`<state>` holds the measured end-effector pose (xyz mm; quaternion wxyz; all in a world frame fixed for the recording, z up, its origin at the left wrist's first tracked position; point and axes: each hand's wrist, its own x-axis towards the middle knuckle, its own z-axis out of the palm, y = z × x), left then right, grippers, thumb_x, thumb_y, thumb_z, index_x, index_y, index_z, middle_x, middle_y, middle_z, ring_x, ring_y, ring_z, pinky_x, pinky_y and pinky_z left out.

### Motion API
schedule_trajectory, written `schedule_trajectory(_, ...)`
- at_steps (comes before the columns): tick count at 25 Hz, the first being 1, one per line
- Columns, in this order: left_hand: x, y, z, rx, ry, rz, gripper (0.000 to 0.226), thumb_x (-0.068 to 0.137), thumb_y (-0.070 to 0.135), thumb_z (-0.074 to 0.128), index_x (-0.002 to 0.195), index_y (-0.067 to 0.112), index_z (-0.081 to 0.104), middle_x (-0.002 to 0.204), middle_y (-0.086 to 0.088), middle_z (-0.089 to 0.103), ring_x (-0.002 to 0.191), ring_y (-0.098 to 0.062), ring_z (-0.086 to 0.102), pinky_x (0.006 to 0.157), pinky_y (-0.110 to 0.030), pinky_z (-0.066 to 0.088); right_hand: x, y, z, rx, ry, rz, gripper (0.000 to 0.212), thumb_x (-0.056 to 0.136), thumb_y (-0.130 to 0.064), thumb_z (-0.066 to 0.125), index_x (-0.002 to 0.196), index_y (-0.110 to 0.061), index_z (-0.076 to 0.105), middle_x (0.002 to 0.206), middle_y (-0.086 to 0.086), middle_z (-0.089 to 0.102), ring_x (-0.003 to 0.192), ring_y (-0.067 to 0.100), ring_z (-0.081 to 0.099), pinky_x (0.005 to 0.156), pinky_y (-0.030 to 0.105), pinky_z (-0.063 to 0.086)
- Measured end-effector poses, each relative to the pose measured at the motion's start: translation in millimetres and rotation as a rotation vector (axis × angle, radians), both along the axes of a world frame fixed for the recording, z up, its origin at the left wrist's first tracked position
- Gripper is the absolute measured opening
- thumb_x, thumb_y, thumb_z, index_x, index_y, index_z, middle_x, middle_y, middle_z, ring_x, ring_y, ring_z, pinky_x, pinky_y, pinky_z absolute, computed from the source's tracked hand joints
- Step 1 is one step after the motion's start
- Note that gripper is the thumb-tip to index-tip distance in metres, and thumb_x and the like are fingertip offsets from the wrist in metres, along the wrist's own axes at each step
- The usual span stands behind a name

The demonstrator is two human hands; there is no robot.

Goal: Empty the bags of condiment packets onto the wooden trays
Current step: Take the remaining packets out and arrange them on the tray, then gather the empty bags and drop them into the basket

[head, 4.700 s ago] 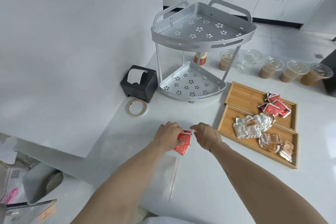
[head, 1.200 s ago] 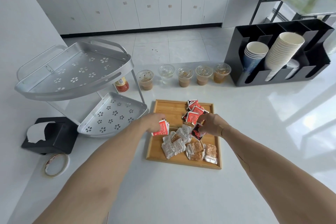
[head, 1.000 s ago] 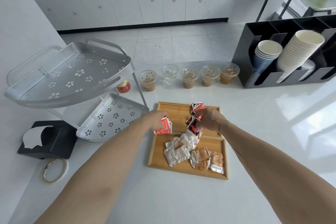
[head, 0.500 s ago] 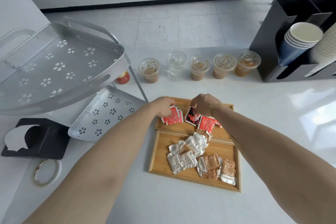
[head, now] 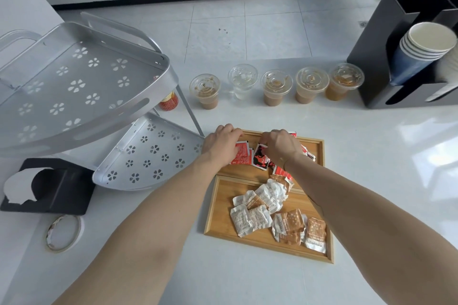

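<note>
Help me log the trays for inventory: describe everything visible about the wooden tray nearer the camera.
The nearer wooden tray is a flat, light bamboo-looking rectangle with a low raised rim, lying on the white counter. Its far edge abuts the second tray. White packets and brown packets lie piled on its right half; the left strip is bare. The right forearm crosses above it.

Silver corner rack (head: 81, 86), five lidded cups (head: 276, 86), tape roll (head: 63, 233)

Two wooden trays (head: 316, 150) on counter, shelf rack (head: 81, 86) left, lidded cups (head: 276, 88) behind, packets (head: 272, 215) on trays
</note>
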<state>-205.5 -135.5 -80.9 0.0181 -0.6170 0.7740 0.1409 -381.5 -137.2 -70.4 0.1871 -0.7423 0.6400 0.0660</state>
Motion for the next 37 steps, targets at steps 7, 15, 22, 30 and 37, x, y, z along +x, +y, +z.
schedule_trajectory(7,-6.2,40.8,9.4,-0.06,0.019,0.094,0.043,0.094,0.024,0.055,0.136,0.02,0.046,0.136,-0.009,0.048,0.123,-0.03,0.05,0.095,-0.048,0.047,7.6,32.9,12.3,-0.143,0.061,0.067,0.031,0.098,-0.033,0.047,0.121,-0.017,0.062,0.119,0.008,0.062,0.114,0.029,0.054,0.094,0.042,0.045)
schedule_trajectory(15,38.3,149.6,40.1,0.255,-0.044,0.079,0.048,0.093,0.049,0.046,0.132,0.022,0.051,0.135,-0.006,0.051,0.125,-0.027,0.047,0.101,-0.047,0.04,19.9,116.2,50.0,-0.007,0.098,0.197,0.037,0.1,-0.044,0.041,0.118,-0.021,0.065,0.121,0.001,0.066,0.115,0.02,0.058,0.099,0.039,0.045)
schedule_trajectory(22,103.5,244.1,52.1,0.583,-0.045,0.232,0.047,0.09,0.047,0.051,0.132,0.027,0.052,0.139,0.001,0.051,0.126,-0.022,0.049,0.106,-0.04,0.04,60.7,179.3,60.5,0.159,0.162,0.358,0.036,0.095,-0.039,0.044,0.122,-0.026,0.066,0.129,0.003,0.063,0.12,0.026,0.059,0.093,0.035,0.049)
schedule_trajectory(30,217.8,343.0,69.7,0.58,-0.03,0.503,0.046,0.088,0.041,0.053,0.132,0.029,0.052,0.138,0.003,0.051,0.123,-0.02,0.05,0.102,-0.034,0.042,151.7,237.0,56.8,0.281,0.198,0.556,0.038,0.092,-0.035,0.049,0.127,-0.031,0.062,0.136,-0.002,0.06,0.127,0.023,0.055,0.101,0.036,0.046)
schedule_trajectory(37,308.5,413.6,70.6,0.544,-0.03,0.659,0.043,0.087,0.039,0.053,0.129,0.03,0.053,0.133,0.004,0.053,0.121,-0.018,0.049,0.098,-0.033,0.043,235.3,279.6,47.7,0.27,0.174,0.648,0.042,0.089,-0.038,0.054,0.13,-0.032,0.058,0.133,-0.002,0.058,0.121,0.022,0.058,0.096,0.032,0.045)
